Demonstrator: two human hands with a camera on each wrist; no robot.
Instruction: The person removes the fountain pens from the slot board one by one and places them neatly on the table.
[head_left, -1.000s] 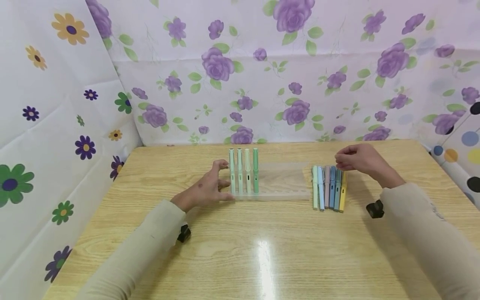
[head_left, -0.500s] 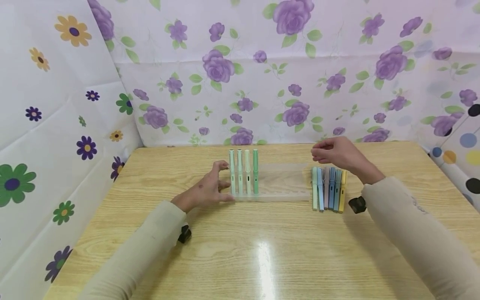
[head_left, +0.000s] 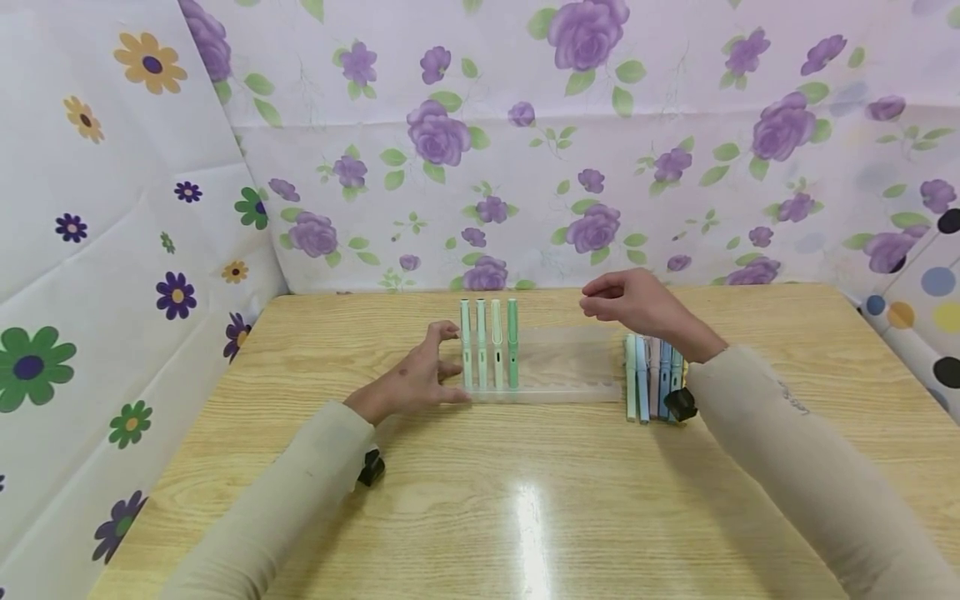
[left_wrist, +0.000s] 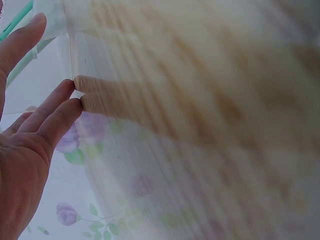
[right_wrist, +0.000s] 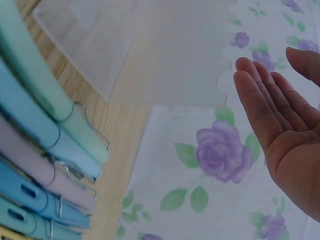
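Note:
Several pens in pale and deeper green (head_left: 513,343) stand side by side at the left end of a clear pen rack (head_left: 566,360). My left hand (head_left: 414,375) holds that end of the rack, thumb at the front corner and index finger at the back. In the left wrist view, two fingertips (left_wrist: 75,97) meet their reflections on a glossy surface. My right hand (head_left: 636,305) hovers behind the rack's right part, holding nothing; its fingers lie together with the thumb apart in the right wrist view. Below the wrist lies a row of capped pens (right_wrist: 52,117), partly covered by the sleeve.
The wooden table (head_left: 450,492) runs up to a flower-printed sheet (head_left: 540,192) behind the rack. Another patterned sheet (head_left: 135,275) closes off the left side. A black wrist camera (head_left: 681,404) overlaps the right end of the pen row.
My right hand has moved left from over the loose pens to behind the rack's right part. The left hand and the pens in the rack keep their places.

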